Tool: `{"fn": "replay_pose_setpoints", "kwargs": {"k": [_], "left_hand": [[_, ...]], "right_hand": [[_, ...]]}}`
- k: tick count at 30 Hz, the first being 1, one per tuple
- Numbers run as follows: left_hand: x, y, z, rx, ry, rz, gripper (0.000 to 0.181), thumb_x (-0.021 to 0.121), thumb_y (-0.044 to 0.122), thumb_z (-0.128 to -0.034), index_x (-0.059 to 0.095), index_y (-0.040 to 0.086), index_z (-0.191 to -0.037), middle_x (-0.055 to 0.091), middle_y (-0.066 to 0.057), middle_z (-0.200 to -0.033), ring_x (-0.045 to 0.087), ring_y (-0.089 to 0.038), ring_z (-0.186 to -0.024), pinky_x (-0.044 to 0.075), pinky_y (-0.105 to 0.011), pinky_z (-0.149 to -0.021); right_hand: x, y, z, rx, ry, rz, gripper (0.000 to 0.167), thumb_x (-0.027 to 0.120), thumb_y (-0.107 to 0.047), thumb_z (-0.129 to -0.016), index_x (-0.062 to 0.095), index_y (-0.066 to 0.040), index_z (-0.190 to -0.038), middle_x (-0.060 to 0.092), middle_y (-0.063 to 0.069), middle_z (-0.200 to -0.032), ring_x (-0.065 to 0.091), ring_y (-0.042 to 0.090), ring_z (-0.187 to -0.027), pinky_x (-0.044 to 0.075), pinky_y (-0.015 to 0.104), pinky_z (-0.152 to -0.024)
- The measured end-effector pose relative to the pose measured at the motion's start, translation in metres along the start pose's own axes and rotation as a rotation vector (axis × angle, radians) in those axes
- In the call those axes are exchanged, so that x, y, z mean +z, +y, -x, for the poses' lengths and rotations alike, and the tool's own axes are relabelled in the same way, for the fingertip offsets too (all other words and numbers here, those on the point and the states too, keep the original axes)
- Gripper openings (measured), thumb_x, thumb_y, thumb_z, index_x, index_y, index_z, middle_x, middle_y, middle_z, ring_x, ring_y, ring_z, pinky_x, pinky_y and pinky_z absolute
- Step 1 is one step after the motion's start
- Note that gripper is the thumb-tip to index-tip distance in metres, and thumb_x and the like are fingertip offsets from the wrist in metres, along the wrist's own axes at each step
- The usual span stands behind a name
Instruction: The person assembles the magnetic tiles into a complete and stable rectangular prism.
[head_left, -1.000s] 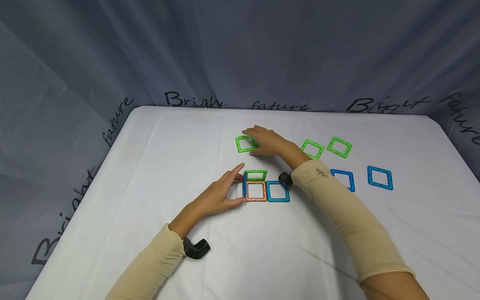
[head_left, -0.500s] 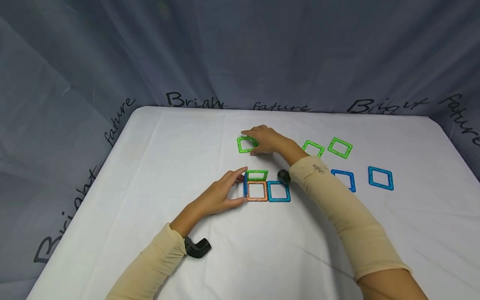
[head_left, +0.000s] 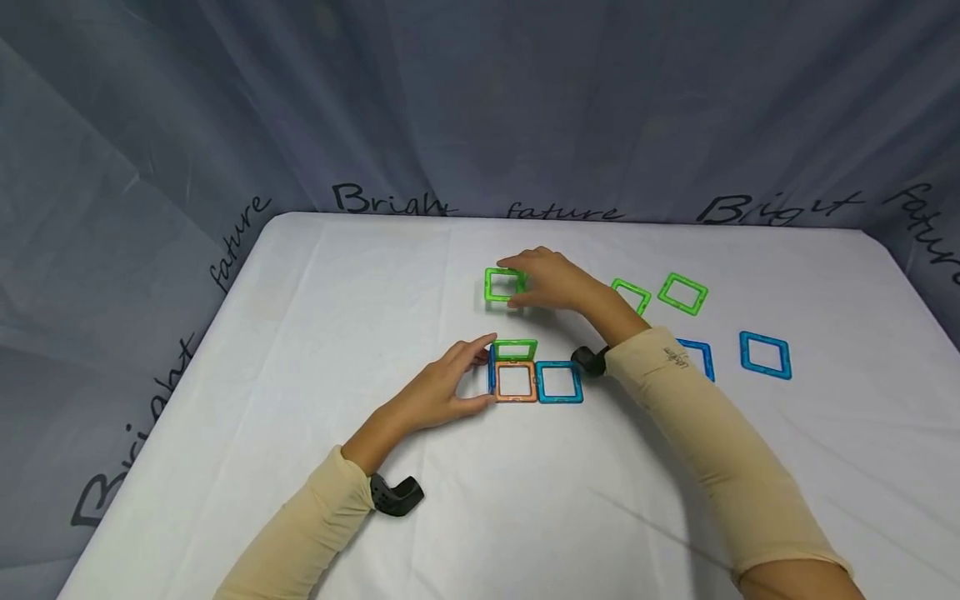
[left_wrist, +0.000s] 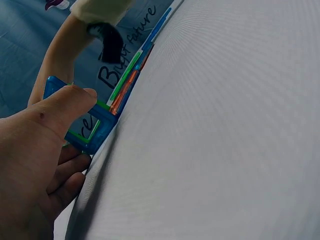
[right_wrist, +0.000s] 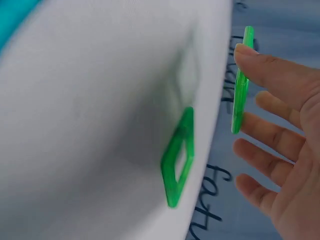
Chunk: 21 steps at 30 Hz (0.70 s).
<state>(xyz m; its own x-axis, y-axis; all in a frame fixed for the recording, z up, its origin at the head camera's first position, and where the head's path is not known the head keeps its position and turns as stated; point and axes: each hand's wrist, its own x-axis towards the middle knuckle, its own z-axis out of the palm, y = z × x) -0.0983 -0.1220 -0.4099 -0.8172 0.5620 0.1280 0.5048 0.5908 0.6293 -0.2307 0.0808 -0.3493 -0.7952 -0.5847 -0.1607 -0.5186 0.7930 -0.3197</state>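
Note:
My left hand [head_left: 431,392] steadies an upright blue magnetic tile [left_wrist: 105,131] between thumb and fingers. That tile stands at the left edge of an orange tile [head_left: 516,398], which lies flat. A green tile [head_left: 515,343] stands along the orange tile's far edge. Flat against its right side lies a lighter blue tile [head_left: 560,399]. Farther back, my right hand [head_left: 555,282] pinches a square green tile [right_wrist: 241,92] by its edges, thumb on one side and fingers on the other. This tile hangs above the cloth, casting a shadow.
To the right lie two loose green tiles, one partly behind the right forearm [head_left: 636,290] and one farther right [head_left: 682,294]. A blue tile [head_left: 701,350] is half covered by the right sleeve [head_left: 697,417]; another blue tile [head_left: 765,356] lies beyond. A dark curtain [head_left: 525,100] borders the white tabletop.
The right hand has lifted the green tile off the cloth and shifted it slightly right. My left hand has stayed at the upright blue tile, its index finger moving slightly nearer.

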Motion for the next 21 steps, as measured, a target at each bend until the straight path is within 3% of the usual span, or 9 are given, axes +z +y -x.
{"fn": "replay_pose_setpoints", "kwargs": {"k": [9, 21], "left_hand": [[0.000, 0.000, 0.000, 0.002, 0.010, -0.002, 0.077, 0.068, 0.028, -0.0815, 0.024, 0.018, -0.144, 0.050, -0.004, -0.120, 0.052, -0.014, -0.114, 0.042, -0.036, -0.096], [0.001, 0.000, -0.001, 0.008, 0.010, 0.018, 0.076, 0.068, 0.027, -0.0812, 0.026, 0.016, -0.143, 0.050, -0.004, -0.119, 0.052, -0.015, -0.114, 0.042, -0.036, -0.096]], "right_hand": [[-0.006, 0.004, 0.055, -0.015, 0.070, -0.127, 0.057, 0.072, -0.030, -0.078, 0.053, -0.012, -0.128, 0.050, 0.012, -0.131, 0.043, 0.030, -0.124, 0.035, 0.050, -0.100], [-0.008, -0.010, 0.084, -0.073, 0.091, -0.115, 0.055, 0.072, -0.029, -0.078, 0.054, -0.010, -0.127, 0.052, 0.012, -0.129, 0.045, 0.030, -0.122, 0.039, 0.049, -0.097]]}}
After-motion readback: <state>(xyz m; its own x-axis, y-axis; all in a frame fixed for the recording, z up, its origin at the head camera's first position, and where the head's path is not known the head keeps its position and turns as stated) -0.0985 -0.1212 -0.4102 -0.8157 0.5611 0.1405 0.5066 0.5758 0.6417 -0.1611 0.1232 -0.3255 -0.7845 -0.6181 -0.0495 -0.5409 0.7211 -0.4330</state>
